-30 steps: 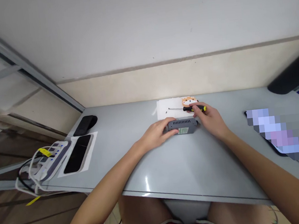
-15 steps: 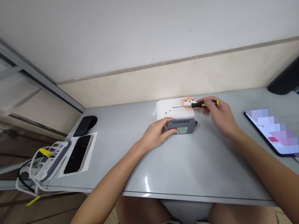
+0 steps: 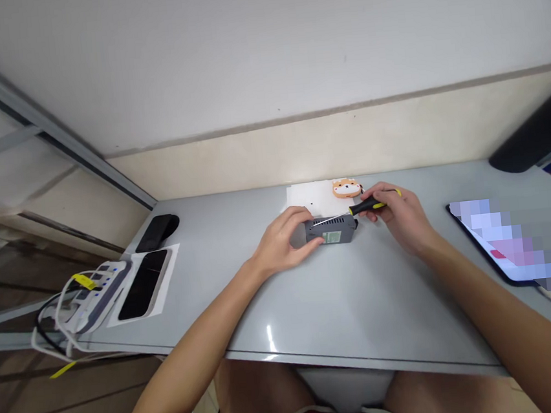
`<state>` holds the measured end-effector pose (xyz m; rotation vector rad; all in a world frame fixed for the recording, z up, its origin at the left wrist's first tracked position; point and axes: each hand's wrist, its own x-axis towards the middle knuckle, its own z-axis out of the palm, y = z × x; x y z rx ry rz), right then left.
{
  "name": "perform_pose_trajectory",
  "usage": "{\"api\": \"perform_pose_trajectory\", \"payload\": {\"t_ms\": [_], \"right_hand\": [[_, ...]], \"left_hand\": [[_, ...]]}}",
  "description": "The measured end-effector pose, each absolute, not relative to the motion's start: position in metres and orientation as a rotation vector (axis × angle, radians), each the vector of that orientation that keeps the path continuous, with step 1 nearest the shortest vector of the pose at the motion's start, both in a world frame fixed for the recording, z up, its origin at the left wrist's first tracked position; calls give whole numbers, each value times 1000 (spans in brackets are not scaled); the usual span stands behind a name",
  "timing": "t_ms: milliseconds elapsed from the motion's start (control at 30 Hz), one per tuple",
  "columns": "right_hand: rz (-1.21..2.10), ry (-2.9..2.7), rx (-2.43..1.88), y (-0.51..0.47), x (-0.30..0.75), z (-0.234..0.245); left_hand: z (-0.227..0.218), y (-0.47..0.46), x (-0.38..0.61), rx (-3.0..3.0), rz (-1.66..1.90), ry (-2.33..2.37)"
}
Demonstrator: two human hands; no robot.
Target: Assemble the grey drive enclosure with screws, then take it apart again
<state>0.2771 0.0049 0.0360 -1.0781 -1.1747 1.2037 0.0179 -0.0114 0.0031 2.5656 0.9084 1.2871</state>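
A small grey box with vent slots and a green label (image 3: pixel 332 230) lies on the grey table (image 3: pixel 313 294). My left hand (image 3: pixel 284 240) is wrapped round the box's left end. My right hand (image 3: pixel 396 213) is closed on a screwdriver (image 3: pixel 354 212) with a black and yellow handle. Its thin shaft slants down to the left and the tip rests on the top left of the box. Behind the box lies a white sheet of paper (image 3: pixel 306 196) with a tiny dark speck on it, and an orange cartoon-dog figure (image 3: pixel 346 188).
A phone with a lit screen (image 3: pixel 508 242) lies at the right, its cable trailing off. A black phone on a white pad (image 3: pixel 144 282), a dark case (image 3: pixel 158 229) and a white power strip with cables (image 3: pixel 89 296) sit at the left. A dark object (image 3: pixel 532 136) leans at far right.
My right hand lifted the screwdriver off the paper, swung it out to the right, then brought its tip down onto the box. My left hand slid the box slightly back.
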Motion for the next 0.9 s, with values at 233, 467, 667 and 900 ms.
{"api": "perform_pose_trajectory", "payload": {"t_ms": [233,467,667,900], "right_hand": [[1207,-1219,-1058,5,279,34],[1179,-1239,-1088,3,277,41],[1112,-1173,-1117,4,277,45],[997,-1269,-1491,6,268,41]], "left_hand": [[5,-11,19,2704,1370,880],[4,-10,18,2731,1342,902],[7,-11,20,2685,1396,853],[7,-13,22,2651,1409,864]]}}
